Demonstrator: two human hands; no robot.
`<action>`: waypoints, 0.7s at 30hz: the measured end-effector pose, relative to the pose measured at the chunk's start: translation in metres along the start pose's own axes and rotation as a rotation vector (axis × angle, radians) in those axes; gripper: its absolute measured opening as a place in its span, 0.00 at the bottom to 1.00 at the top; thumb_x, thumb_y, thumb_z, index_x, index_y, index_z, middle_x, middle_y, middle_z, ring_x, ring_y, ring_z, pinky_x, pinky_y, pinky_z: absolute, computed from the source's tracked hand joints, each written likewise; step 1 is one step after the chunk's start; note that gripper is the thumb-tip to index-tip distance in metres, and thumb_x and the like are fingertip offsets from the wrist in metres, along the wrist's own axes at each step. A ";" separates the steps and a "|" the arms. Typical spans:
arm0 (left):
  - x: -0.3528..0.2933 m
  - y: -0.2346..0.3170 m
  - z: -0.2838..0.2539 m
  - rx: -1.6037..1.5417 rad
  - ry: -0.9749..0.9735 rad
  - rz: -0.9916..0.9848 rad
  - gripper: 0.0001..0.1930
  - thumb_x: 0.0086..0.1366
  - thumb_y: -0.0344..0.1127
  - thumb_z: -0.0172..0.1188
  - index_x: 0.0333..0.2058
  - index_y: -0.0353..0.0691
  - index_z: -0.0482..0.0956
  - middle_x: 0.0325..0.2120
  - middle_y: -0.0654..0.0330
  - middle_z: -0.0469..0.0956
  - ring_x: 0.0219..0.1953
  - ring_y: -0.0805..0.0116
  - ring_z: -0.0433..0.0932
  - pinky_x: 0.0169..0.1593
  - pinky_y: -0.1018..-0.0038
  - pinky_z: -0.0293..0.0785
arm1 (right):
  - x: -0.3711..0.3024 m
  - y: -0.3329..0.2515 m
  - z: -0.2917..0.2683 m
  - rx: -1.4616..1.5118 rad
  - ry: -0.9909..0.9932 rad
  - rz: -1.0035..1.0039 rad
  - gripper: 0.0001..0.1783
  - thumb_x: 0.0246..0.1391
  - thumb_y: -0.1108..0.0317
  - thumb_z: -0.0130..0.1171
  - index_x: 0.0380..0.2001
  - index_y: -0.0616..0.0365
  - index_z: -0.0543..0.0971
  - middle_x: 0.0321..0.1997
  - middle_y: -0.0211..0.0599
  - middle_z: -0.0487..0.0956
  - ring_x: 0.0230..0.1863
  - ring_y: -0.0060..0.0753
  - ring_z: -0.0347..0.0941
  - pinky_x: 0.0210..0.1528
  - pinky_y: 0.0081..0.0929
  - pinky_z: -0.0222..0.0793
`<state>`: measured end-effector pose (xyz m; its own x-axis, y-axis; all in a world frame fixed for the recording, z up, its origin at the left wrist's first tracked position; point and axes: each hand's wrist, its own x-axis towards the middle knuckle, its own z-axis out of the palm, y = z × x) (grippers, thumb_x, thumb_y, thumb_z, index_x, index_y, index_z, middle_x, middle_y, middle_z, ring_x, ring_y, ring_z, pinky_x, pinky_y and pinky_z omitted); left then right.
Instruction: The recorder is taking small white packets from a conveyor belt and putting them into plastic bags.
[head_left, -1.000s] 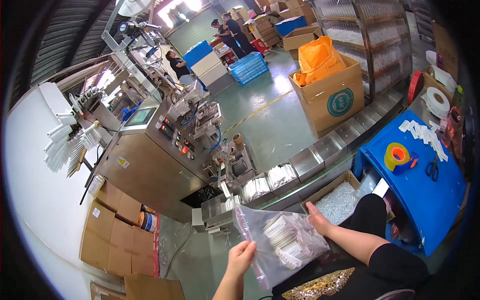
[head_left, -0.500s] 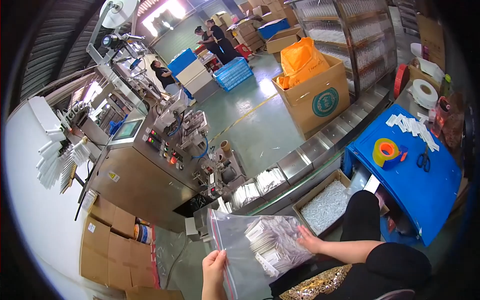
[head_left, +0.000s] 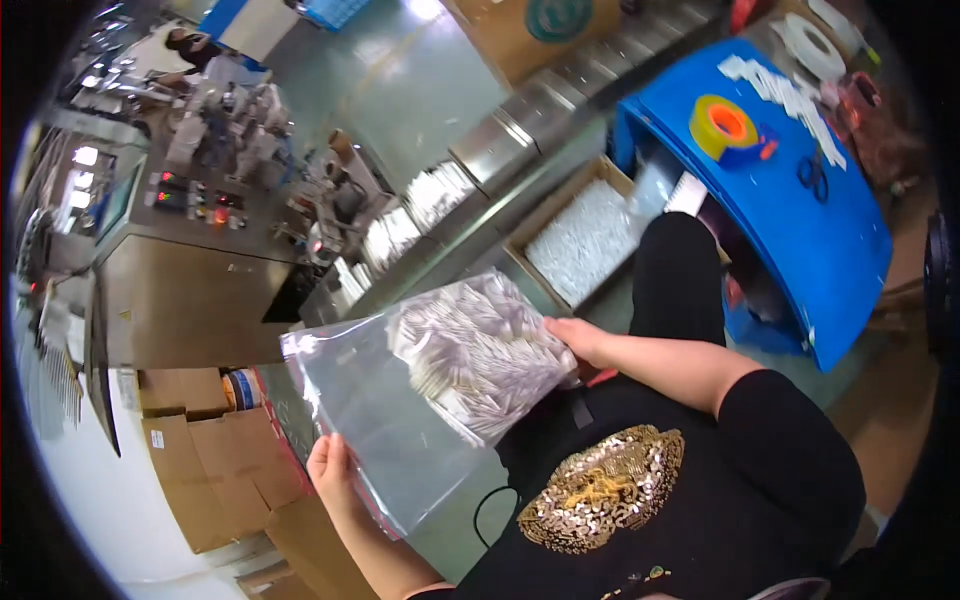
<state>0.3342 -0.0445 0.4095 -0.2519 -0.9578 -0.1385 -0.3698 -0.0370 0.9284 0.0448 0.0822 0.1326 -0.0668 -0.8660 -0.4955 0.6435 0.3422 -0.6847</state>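
Note:
A large clear plastic bag [head_left: 365,385] lies across both my hands above my lap. Many slim white packets [head_left: 485,350] fill its right half, while the left part by the opening is flat, with a reddish strip along the edge. My left hand [head_left: 332,462] is closed on that open-end edge, thumb on top. At the filled end, my right hand [head_left: 578,342] grips the bag's right side; some of its fingers are hidden beneath.
A cardboard box [head_left: 590,240] of small clear pieces stands beyond the bag, beside a steel conveyor [head_left: 495,150] carrying white packets. A blue table [head_left: 780,210] at right holds tape [head_left: 715,125] and scissors [head_left: 813,178]. Left are a steel machine [head_left: 190,290] and cartons [head_left: 195,470].
The view has tipped downward and turned. The bag is now held flatter and closer to my lap, its packets spread wider; both hands still grip it.

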 end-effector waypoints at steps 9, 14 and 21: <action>-0.010 0.003 0.006 0.060 0.018 -0.056 0.12 0.63 0.34 0.51 0.19 0.44 0.68 0.15 0.74 0.64 0.18 0.86 0.57 0.23 0.87 0.49 | -0.009 -0.004 0.004 0.284 -0.239 0.213 0.35 0.56 0.38 0.35 0.55 0.55 0.64 0.53 0.34 0.70 0.51 0.30 0.67 0.52 0.30 0.62; 0.000 0.020 0.022 0.095 0.011 -0.057 0.14 0.62 0.35 0.52 0.17 0.43 0.67 0.13 0.74 0.62 0.17 0.86 0.56 0.22 0.85 0.48 | -0.001 0.008 0.002 0.201 -0.218 0.184 0.36 0.58 0.41 0.37 0.59 0.59 0.58 0.61 0.39 0.62 0.61 0.30 0.56 0.62 0.32 0.48; 0.062 0.079 0.118 0.249 -0.366 0.048 0.14 0.61 0.33 0.54 0.17 0.39 0.69 0.14 0.70 0.66 0.16 0.83 0.61 0.21 0.82 0.55 | 0.011 0.019 -0.018 0.379 -0.036 0.148 0.33 0.57 0.41 0.39 0.51 0.59 0.68 0.50 0.38 0.73 0.50 0.32 0.69 0.52 0.32 0.62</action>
<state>0.1837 -0.0727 0.4332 -0.5572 -0.7911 -0.2522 -0.5431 0.1175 0.8314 0.0422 0.0859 0.1049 0.0704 -0.8320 -0.5503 0.8800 0.3116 -0.3586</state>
